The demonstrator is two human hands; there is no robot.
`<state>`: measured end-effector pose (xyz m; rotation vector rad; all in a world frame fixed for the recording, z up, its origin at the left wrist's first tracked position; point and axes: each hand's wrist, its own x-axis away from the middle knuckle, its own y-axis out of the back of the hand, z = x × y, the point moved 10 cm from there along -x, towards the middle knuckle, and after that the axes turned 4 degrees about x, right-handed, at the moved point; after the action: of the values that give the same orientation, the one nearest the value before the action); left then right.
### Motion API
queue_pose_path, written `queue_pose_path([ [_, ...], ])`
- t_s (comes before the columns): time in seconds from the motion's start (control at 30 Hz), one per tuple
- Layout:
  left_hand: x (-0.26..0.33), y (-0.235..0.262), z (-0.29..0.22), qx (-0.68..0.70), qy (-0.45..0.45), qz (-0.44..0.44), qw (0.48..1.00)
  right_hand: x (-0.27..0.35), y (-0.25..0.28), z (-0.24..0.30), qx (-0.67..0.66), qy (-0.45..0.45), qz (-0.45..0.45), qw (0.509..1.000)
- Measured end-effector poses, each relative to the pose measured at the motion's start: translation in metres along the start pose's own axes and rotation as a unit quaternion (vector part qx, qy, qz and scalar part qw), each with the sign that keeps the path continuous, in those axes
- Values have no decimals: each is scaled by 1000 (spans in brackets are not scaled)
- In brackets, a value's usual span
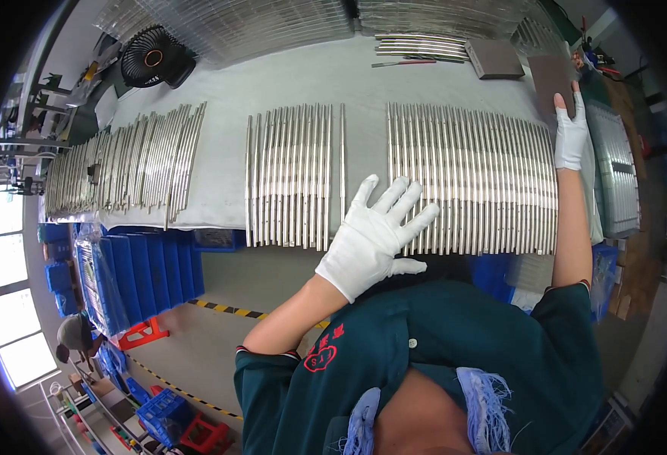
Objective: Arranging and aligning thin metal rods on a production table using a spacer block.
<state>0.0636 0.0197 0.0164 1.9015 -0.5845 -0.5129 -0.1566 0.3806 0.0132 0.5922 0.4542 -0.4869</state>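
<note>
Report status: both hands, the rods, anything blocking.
Left hand open, spread over right batch of metal rods. Right hand flat on brown pad. Nothing in the way.

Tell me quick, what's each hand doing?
Left hand: open, fingers spread over the metal rods.
Right hand: flat on a brown pad, gripping nothing.

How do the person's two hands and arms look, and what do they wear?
Both hands wear plain white fabric gloves: left hand, right hand. The forearms are bare. Short dark teal sleeves with thin red-edged cuffs cover the upper arms.
</note>
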Motion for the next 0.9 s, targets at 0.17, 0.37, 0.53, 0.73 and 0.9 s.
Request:
queue_pose_path([
  [0.17, -5, -5, -8, 7, -18, 13, 1000, 0, 0, 2, -11, 8, 4, 1000],
  [0.37, 20, 7, 10, -13, 31, 11, 999, 2, 0, 2, -6, 0, -1, 1000],
  [0.53, 41, 20, 24, -36, 77, -4, 996, 2, 0, 5, 6, 2, -5, 1000],
  [0.73, 38, 17, 23, -26, 75, 7, 997, 2, -1, 4, -7, -1, 1, 1000],
  [0.9, 20, 7, 3, 8, 20, 2, 1000, 2, -2, 3, -12, -5, 4, 1000],
])
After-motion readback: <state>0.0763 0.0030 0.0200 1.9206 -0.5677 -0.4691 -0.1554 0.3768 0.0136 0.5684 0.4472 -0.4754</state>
